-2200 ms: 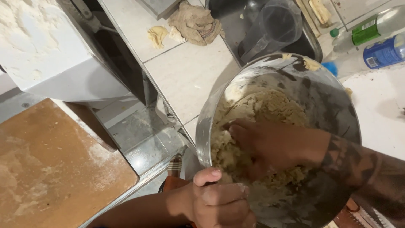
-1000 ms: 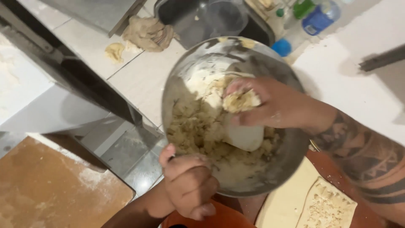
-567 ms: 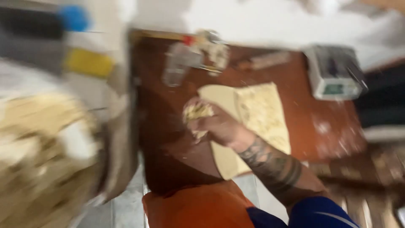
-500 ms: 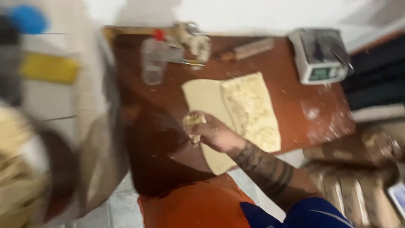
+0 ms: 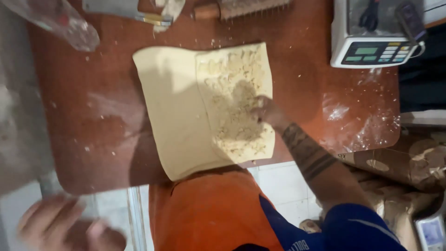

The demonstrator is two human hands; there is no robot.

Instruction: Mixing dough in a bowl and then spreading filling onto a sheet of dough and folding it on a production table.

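left hand (image 5: 55, 227) is a blur at the bottom corner, fingers look loosely spread and empty, though it's too smeared to be sure. a second ago the right hand (image 5: 265, 111) was scooping crumbly filling out of the metal bowl; now it's over on the dough sheet (image 5: 179, 116), fingers curled down into the crumbly filling (image 5: 234, 102), dropping or spreading it. so filling's going on. it covers just the right half, left half bare, pale and smooth. sheet lies flat on the brown counter (image 5: 93, 116). scale (image 5: 374, 35) and rolling pin (image 5: 241, 7) sit further back.
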